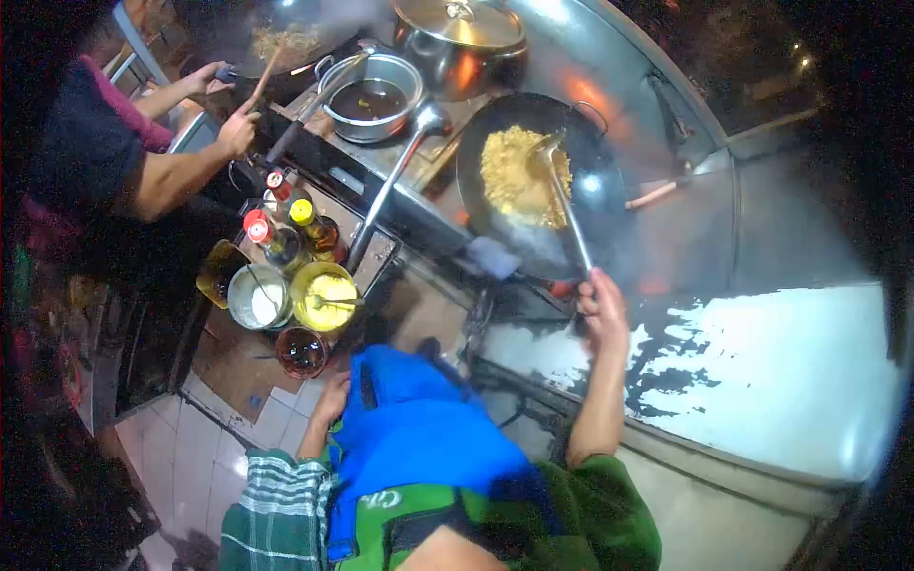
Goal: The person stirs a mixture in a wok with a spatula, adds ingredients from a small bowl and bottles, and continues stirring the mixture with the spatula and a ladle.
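My right hand (604, 309) is closed around the handle of a metal wok spatula (569, 214). The spatula's head rests in a yellowish-brown heap of food (509, 171), which looks like fried rice or noodles. Dark and round, the wok (595, 181) sits on the stove with steam rising at its near side. A folded cloth (493, 258) lies at the wok's near left edge. My left hand (332, 398) hangs low beside the blue apron (419, 428), near a bowl of dark liquid (303, 352); its fingers are mostly hidden.
On the left stand sauce bottles (284, 246), a bowl of white seasoning (257, 297) and a yellow tub (324, 297) with a spoon. A ladle (405, 162) lies beside a pot of liquid (373, 95). Behind is a lidded pot (461, 48). Another person (181, 167) works at a second wok.
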{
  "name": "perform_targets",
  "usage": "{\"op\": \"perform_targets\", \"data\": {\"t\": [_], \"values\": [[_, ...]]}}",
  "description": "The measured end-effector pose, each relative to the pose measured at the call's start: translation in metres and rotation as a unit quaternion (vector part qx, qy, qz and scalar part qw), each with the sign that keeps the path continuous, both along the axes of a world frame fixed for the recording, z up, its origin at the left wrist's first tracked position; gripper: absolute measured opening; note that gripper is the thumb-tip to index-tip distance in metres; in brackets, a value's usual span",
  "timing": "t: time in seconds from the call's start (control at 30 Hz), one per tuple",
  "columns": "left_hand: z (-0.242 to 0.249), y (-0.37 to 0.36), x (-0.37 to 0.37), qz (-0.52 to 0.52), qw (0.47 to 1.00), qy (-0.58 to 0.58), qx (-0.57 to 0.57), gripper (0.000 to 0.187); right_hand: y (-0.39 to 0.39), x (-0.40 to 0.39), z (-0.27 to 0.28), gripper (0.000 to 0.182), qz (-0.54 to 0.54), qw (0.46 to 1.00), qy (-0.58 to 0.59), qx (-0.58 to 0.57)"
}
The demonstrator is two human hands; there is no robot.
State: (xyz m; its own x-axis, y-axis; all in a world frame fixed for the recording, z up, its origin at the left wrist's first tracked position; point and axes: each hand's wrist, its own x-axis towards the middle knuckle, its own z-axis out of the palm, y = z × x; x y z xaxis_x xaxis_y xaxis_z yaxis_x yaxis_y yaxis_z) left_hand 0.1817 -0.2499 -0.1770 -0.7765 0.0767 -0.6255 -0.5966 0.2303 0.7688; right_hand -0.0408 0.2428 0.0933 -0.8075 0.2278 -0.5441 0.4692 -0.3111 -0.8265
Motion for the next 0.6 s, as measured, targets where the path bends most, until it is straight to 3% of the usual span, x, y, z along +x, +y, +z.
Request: {"op": "perform_targets", "data": {"t": [0.07, 0.13, 0.17, 0.23, 0.27, 0.33, 0.4, 0.5, 0.6], "values": [[0.002, 0.007, -0.005, -0.007, 1.0, -0.016, -0.001, 0.039, 0.011, -0.003, 0.045, 0.03, 0.113, 0.965, -0.021, 0.234], [0.012, 0.014, -0.017, -0.019, 0.999, -0.033, -0.003, 0.041, 0.029, -0.007, 0.089, 0.031, 0.223, 0.876, -0.054, 0.425], [0.022, 0.019, -0.023, -0.048, 0.998, -0.02, -0.044, 0.042, 0.023, -0.004, 0.109, 0.031, 0.22, 0.877, -0.059, 0.424], [0.026, 0.025, -0.028, -0.071, 0.993, 0.003, -0.091, 0.043, 0.007, -0.006, 0.151, 0.031, 0.367, 0.709, -0.039, 0.601], [0.035, 0.028, -0.032, -0.07, 0.993, 0.004, -0.091, 0.043, -0.013, -0.007, 0.162, 0.031, 0.415, 0.655, -0.027, 0.631], [0.059, 0.037, -0.049, -0.1, 0.988, 0.05, -0.105, 0.043, -0.047, -0.014, 0.144, 0.029, 0.432, 0.614, -0.092, 0.654], [0.035, 0.046, -0.053, -0.103, 0.987, 0.085, -0.089, 0.043, -0.042, -0.04, 0.059, 0.031, 0.444, 0.554, -0.024, 0.704], [0.08, 0.078, -0.093, -0.19, 0.977, 0.087, -0.052, 0.047, -0.033, -0.062, -0.012, 0.036, 0.392, 0.543, -0.09, 0.737], [0.083, 0.112, -0.131, -0.174, 0.978, 0.102, 0.051, 0.056, -0.018, -0.039, -0.033, 0.043, 0.343, 0.591, -0.098, 0.724]]}}
